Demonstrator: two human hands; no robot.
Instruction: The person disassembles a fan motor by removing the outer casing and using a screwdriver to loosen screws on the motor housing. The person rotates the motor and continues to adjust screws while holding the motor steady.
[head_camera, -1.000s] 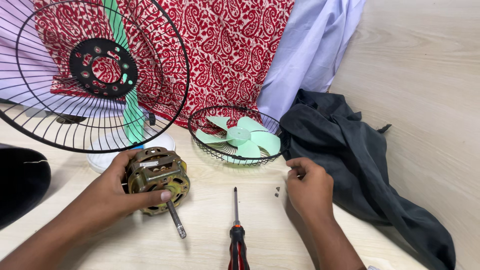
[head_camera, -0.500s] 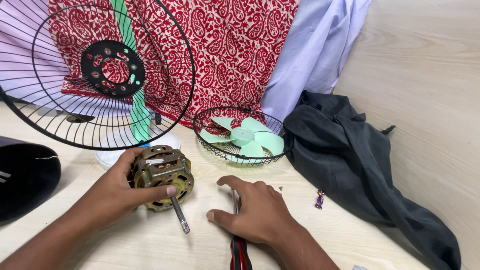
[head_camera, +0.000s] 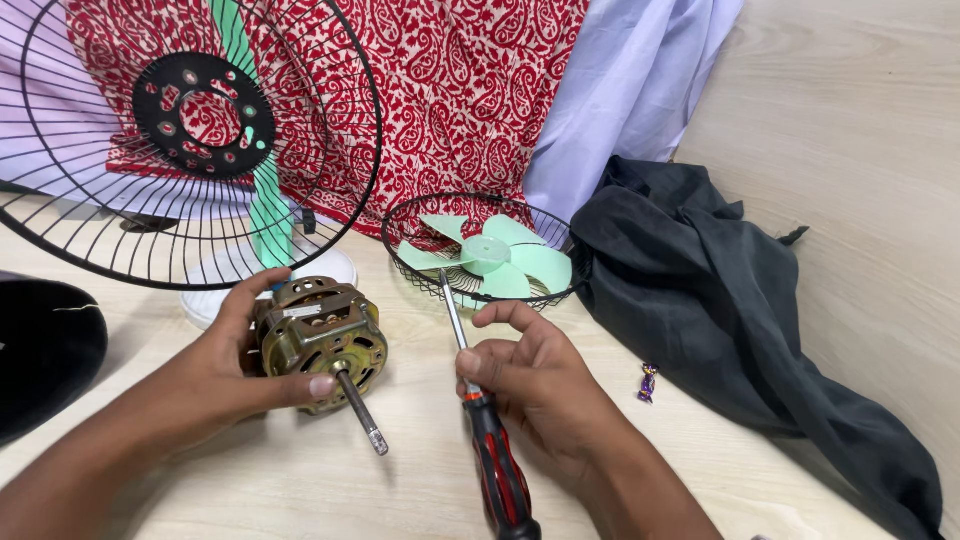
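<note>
My left hand (head_camera: 235, 372) grips a brass-coloured fan motor (head_camera: 322, 338) on the wooden surface, with its steel shaft (head_camera: 362, 412) pointing toward me. My right hand (head_camera: 540, 385) holds a red-and-black screwdriver (head_camera: 494, 456) by the top of its handle. The metal blade (head_camera: 452, 315) of the screwdriver points away toward a small black wire guard (head_camera: 484, 250) that holds a pale green fan blade (head_camera: 492, 256). The screwdriver tip lies at the guard's near rim, to the right of the motor.
A large black wire fan guard (head_camera: 185, 120) leans at the back left over a white fan base (head_camera: 225, 275). Red patterned cloth (head_camera: 450, 90), lilac cloth (head_camera: 625, 90) and dark grey cloth (head_camera: 740, 300) lie behind and right. A small wrapped sweet (head_camera: 648, 382) lies nearby.
My right hand moved left from beside the dark cloth, reached the screwdriver lying on the surface and picked it up. My left hand stayed on the motor.
</note>
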